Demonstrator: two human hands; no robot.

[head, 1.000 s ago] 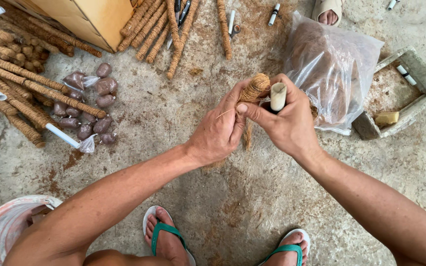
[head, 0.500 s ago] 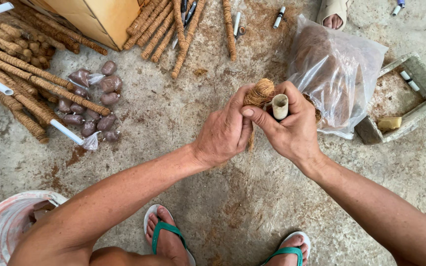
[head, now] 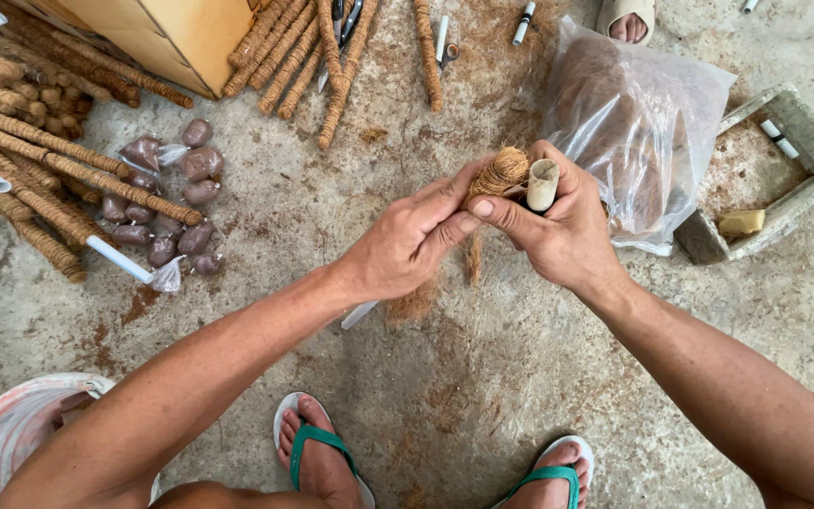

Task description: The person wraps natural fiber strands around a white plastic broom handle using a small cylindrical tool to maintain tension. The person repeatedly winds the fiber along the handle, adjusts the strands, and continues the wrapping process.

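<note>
At my far left lie the finished coir-wrapped sticks (head: 40, 141), stacked in a heap with a few white pipe ends poking out, set aside where they won't get in my way. Just beside them sit small brown lumps in clear bags (head: 167, 203) on the concrete floor (head: 482, 377), near enough to reach. A cardboard box (head: 171, 33) stands behind, more wrapped sticks leaning against it.

My left hand (head: 407, 245) is closed in a pinch: thumb and fingertips squeeze the loose coir fibre at the bundle of coir (head: 501, 172), so the strands stay tight and don't spring apart; a tuft hangs down below. My right hand (head: 562, 231) is wrapped around a short white pipe (head: 542, 184), gripping it upright, its open end up, touching the bundle so fibre and pipe stay pressed together. Both are held above the floor, in front of my knees.

To the right, a clear plastic bag of brown fibre (head: 633, 123) lies open toward me, and beyond it a grey stone trough (head: 803, 132) holding a yellow block.
</note>
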